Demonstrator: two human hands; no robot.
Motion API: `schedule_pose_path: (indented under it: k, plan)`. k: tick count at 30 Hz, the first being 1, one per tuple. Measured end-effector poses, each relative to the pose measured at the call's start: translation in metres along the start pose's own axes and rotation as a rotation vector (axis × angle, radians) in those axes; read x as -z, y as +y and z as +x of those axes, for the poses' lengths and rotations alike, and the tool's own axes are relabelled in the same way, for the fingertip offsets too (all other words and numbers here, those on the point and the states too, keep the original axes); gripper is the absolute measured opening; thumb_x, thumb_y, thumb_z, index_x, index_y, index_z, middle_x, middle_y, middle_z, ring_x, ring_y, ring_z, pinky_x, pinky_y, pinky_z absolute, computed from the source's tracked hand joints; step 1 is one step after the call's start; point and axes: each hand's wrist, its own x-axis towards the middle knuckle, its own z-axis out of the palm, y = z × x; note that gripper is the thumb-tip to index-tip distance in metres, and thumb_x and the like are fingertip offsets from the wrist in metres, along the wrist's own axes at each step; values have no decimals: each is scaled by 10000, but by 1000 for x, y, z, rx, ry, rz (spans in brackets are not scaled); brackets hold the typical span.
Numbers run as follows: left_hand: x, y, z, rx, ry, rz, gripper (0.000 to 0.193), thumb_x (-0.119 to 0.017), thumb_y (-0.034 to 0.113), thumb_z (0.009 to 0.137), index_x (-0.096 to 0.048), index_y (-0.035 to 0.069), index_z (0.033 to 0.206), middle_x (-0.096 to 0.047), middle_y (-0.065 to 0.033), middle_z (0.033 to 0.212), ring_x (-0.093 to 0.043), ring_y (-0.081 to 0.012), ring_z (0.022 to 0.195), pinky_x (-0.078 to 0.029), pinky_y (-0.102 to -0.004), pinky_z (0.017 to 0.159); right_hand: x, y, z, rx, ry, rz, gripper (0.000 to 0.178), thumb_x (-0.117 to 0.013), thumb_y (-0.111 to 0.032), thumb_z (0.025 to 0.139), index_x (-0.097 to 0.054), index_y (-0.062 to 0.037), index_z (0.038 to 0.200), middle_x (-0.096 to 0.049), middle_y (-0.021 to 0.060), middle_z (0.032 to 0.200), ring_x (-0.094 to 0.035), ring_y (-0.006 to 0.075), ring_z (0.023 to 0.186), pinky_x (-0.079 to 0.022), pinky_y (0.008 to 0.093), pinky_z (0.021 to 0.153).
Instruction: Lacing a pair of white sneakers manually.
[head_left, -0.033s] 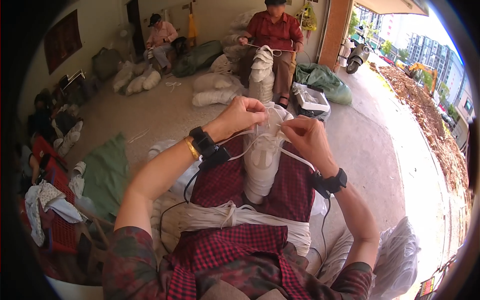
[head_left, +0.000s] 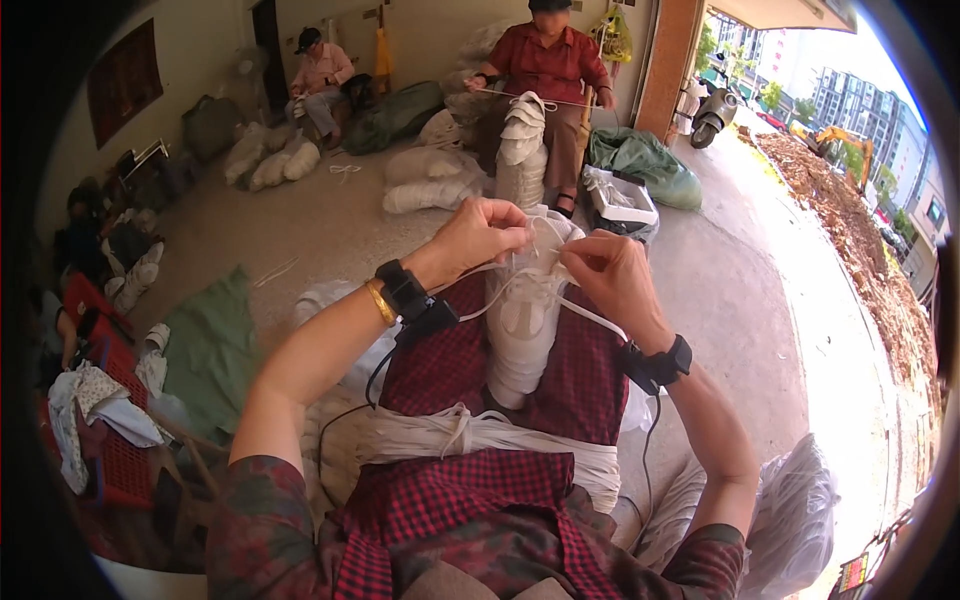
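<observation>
A tall stack of nested white shoe uppers stands between my knees, over a dark red checked cloth. At its top, my left hand is closed in a pinch on a white shoelace. From the other side, my right hand pinches a white shoelace as well. Loops of lace cross over the topmost upper between my fingers, and the exact lacing there is too small to make out. Across my lap lies a thick bundle of white shoelaces, tied round in the middle.
Opposite me a person in a red shirt stretches a cord above another stack of uppers. A white box and a green sack lie beside them. Red crates stand left, plastic-wrapped bundles right.
The person opposite has drawn their hands farther apart along the cord. My own hands stay in nearly the same place.
</observation>
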Motion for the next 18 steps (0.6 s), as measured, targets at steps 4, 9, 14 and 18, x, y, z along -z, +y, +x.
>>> schedule_pose_path:
  k: [4, 9, 14, 18]
  plan:
    - [0, -11, -14, -81, 56, 46, 142, -714, 148, 898, -703, 24, 966, -666, 19, 841, -582, -36, 730, -483, -209, 640, -9, 6, 14, 97, -61, -175, 133, -679, -75, 773, -736, 22, 844, -682, 188, 793, -646, 296, 655, -489, 362, 608]
    - [-5, -19, -22, -185, 90, 59, 122, -710, 120, 897, -695, 19, 964, -659, 23, 854, -585, -35, 771, -491, -221, 695, -15, 10, 24, 166, -154, -403, 108, -672, -64, 724, -721, 16, 776, -650, 220, 719, -654, 376, 659, -522, 444, 622]
    - [-9, -38, -32, -248, 64, -46, 97, -718, 93, 878, -680, 16, 924, -646, 23, 893, -584, -43, 795, -492, -229, 697, -30, -3, 28, 84, -159, -397, 113, -652, -65, 735, -705, 34, 743, -653, 236, 698, -656, 373, 629, -513, 432, 595]
    - [-16, -25, -39, -451, 38, 203, 93, -658, 27, 848, -663, 15, 940, -645, -21, 934, -597, -94, 785, -492, -244, 726, -16, 16, 28, -376, -289, 9, 143, -657, -99, 772, -715, 31, 759, -692, 203, 726, -680, 316, 626, -503, 399, 583]
